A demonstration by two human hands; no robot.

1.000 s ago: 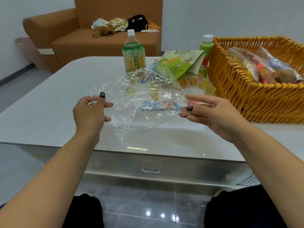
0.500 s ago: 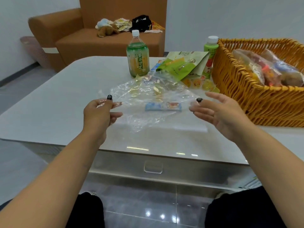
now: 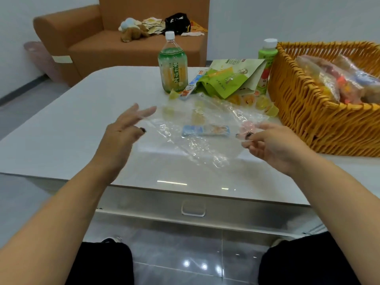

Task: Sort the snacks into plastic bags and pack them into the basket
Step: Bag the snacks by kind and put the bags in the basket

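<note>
Head view, looking down past your knees: your left hand (image 3: pixel 125 130) hovers over the white table (image 3: pixel 61 124) with its fingers spread and loose, gripping nothing, its fingertips at the edge of the clear plastic bag (image 3: pixel 197 145). Your right hand (image 3: pixel 275 147) pinches the bag's opposite edge between thumb and forefinger, holding the film up above the tabletop. A blue snack bar (image 3: pixel 206 130) shows through the plastic; whether it lies inside the bag or under it cannot be told. Beyond it, yellow jelly cups (image 3: pixel 263 104) and a green pouch (image 3: pixel 226 79) wait loose beside two bottles, a tea bottle (image 3: pixel 172 66) among them. At the far right, the wicker basket (image 3: pixel 308 112) already holds filled bags. With one pinch carrying it, the limp film will likely sag shut, and snacks could miss its mouth.
</note>
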